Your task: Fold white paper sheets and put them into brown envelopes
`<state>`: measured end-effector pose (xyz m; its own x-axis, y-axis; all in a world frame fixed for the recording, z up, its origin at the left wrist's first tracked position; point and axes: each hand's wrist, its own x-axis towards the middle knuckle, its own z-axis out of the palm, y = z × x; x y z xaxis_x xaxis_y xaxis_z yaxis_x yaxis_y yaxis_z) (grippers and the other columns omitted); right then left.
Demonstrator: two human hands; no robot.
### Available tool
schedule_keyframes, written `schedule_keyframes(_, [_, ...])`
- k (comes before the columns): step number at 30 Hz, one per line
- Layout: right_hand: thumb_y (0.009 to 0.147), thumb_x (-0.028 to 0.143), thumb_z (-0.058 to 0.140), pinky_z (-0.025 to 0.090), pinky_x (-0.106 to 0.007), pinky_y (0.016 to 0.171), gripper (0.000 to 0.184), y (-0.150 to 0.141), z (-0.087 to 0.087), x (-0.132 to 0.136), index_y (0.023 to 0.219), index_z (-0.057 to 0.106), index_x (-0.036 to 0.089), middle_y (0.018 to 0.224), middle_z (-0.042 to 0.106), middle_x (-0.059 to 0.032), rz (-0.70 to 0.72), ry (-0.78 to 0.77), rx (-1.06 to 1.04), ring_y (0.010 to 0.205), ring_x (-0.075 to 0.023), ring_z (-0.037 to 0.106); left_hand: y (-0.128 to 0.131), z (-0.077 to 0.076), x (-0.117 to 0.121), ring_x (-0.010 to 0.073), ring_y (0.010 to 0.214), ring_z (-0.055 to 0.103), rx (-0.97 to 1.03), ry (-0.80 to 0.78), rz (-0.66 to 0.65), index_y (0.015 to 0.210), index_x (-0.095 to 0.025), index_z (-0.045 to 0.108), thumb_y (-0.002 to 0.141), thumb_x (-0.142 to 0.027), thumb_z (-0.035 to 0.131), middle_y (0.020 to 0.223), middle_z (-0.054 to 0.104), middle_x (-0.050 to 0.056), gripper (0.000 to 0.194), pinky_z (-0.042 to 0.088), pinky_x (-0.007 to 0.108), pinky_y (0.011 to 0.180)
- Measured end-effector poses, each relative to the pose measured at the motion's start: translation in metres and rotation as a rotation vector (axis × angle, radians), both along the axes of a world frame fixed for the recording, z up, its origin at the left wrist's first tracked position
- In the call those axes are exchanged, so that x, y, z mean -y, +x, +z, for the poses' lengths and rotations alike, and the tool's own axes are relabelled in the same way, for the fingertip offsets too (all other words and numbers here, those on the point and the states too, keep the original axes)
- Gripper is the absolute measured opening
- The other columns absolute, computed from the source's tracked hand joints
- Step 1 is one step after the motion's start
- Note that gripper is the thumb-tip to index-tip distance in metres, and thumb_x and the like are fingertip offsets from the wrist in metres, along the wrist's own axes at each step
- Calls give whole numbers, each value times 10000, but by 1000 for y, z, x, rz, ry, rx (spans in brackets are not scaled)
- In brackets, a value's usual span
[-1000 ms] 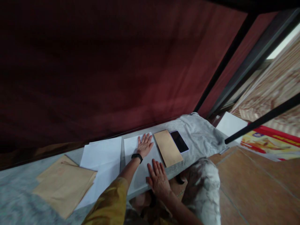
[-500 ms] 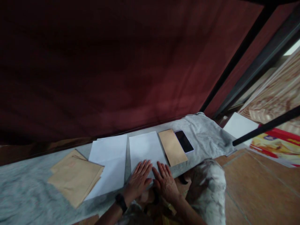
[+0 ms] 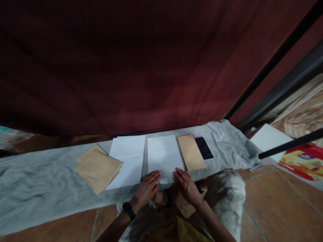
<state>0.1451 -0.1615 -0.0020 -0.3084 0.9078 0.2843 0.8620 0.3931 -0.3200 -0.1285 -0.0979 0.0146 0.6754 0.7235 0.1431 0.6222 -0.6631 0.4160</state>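
A white sheet of paper (image 3: 164,153) lies flat in front of me on the grey cloth. My left hand (image 3: 148,187) rests on its near left corner, fingers stretched out and close together. On the near right corner lies my right hand (image 3: 187,184), its fingers also extended and flat. Between the hands, the sheet's near edge shows a small step, perhaps a fold or a second layer. Just right of the sheet is a brown envelope (image 3: 191,153). To the left is a stack of white paper (image 3: 128,156), partly covered by several brown envelopes (image 3: 99,169).
A phone (image 3: 204,148) lies beside the right-hand envelope. The grey cloth (image 3: 45,181) covers a long narrow surface along a dark red curtain (image 3: 151,67). A black bar (image 3: 290,144) and a red and yellow printed box (image 3: 305,161) are on the right, above floor tiles.
My hands have drawn apart along the sheet's near edge, toward its two corners. The camera view has shifted, so the papers appear farther right and higher.
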Motion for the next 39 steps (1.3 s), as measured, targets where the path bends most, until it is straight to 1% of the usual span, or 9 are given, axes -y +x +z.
schedule_keyframes(5, [910,67,468,484,-460,1075,529,8,8,-6,1410,526,229,1417,579,-109,18,-55,-153,1309,-232,541,-7,3,-3,189,1367,482,61,-39,64,1413,-274,512,738,-3,490,1460,553,27,728,416,441,1160])
schedule_keyframes(9, [880,39,468,508,-454,1049,495,8,16,-8,1317,612,222,1347,630,-109,-78,-58,-242,1269,-241,578,-11,2,-10,207,1284,563,117,-47,137,1233,-249,656,751,-8,502,1357,638,42,561,473,443,1105])
schedule_keyframes(14, [921,75,442,563,-381,950,425,3,38,-2,1218,677,268,1169,723,-57,-151,-93,-375,1075,-213,686,-13,21,-4,198,1025,696,295,-146,219,1049,-244,729,921,-239,512,1074,757,41,251,555,375,962])
schedule_keyframes(21, [969,329,549,537,-365,984,363,14,73,-1,1320,596,250,1291,665,-91,-241,-88,-621,1160,-228,648,-18,58,-3,207,797,693,595,-330,619,899,-193,731,853,-501,608,848,754,39,335,564,308,765])
schedule_keyframes(24, [956,417,558,532,-385,1000,350,14,56,-14,1230,643,217,1376,610,-117,-253,-107,-711,1234,-258,606,-10,64,-19,200,740,659,726,-422,672,880,-160,723,817,-542,625,797,733,44,399,542,297,692])
schedule_keyframes(26, [969,438,506,584,-363,886,411,8,36,-23,1282,610,192,1260,679,-137,-282,-114,-742,1095,-250,683,-1,63,-30,208,763,655,817,-475,701,922,-140,722,800,-562,632,839,738,62,448,536,302,686])
schedule_keyframes(31, [978,365,420,588,-349,746,368,-11,-2,-35,1201,640,172,962,753,-108,-388,-79,-461,843,-242,726,12,46,-47,202,815,647,899,-430,796,1021,-147,684,796,-542,646,910,726,58,455,535,324,752])
schedule_keyframes(35, [977,325,406,561,-333,720,318,-18,-8,-37,1114,660,191,895,744,-104,-455,-59,-384,788,-243,719,2,24,-36,195,871,664,800,-403,747,1289,-167,552,840,-423,619,1024,717,70,522,537,345,820])
schedule_keyframes(39, [1005,306,354,546,-358,775,361,-16,-7,-34,1225,602,163,1004,729,-144,-485,-37,-274,854,-253,706,-8,8,-20,187,814,677,608,-389,726,1444,-189,420,861,-263,539,928,707,30,600,547,356,796])
